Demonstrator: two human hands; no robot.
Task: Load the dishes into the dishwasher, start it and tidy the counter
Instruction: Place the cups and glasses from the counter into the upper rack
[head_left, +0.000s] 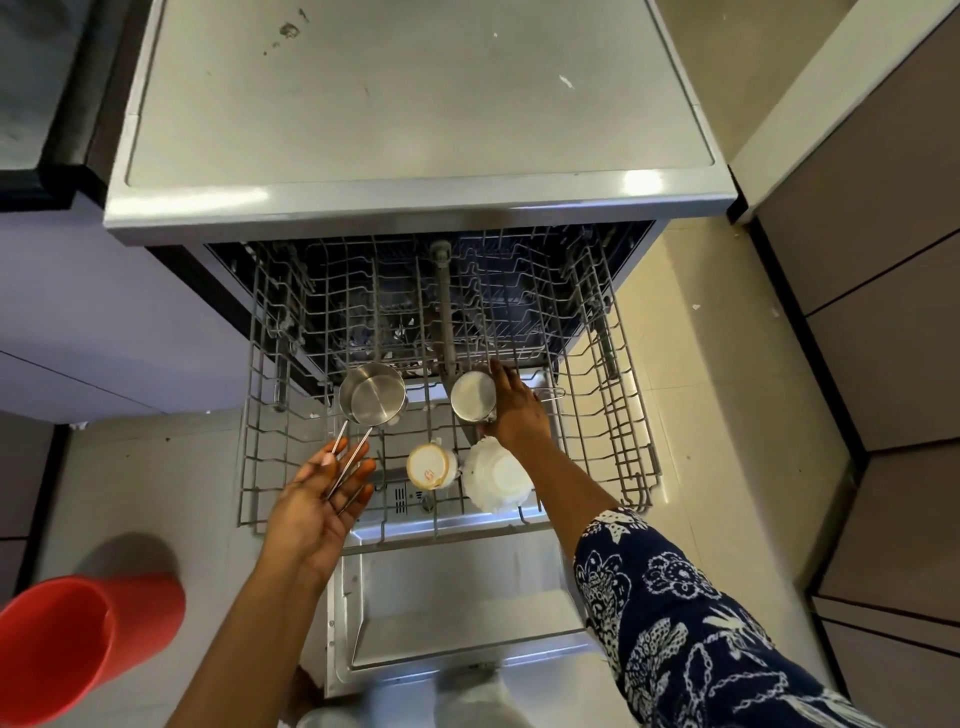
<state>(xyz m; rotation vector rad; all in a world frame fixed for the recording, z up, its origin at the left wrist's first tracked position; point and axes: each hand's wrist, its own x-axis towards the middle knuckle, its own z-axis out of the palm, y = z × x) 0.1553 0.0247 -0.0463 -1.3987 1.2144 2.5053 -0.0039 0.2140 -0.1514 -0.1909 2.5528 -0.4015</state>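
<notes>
- Cream floor tiles and grey cupboards on either side; the dishwasher (405, 104) stands open, its wire rack (618, 415) drawn right out over the dropped door (457, 597).
- At the rack's left edge a small steel saucepan (371, 397) tilts on the tines. Its wire handle (353, 452) lies across the nearly straight fingers of the left hand (322, 499), thumb close by. Whether it pinches or merely props, I cannot tell.
- The right hand (517, 410) curls round a steel cup (470, 397) mid-rack, just beside the centre spray pipe (447, 322).
- Nearer the front edge sit an upturned white cup (431, 467) and an upturned white bowl (496, 475).
- Both steel pieces look light, stiff and probably slick. I'd take the saucepan by the rim, or by the springy handle close to the pan.
- A red bucket (78, 644) stands on the floor to the left.
</notes>
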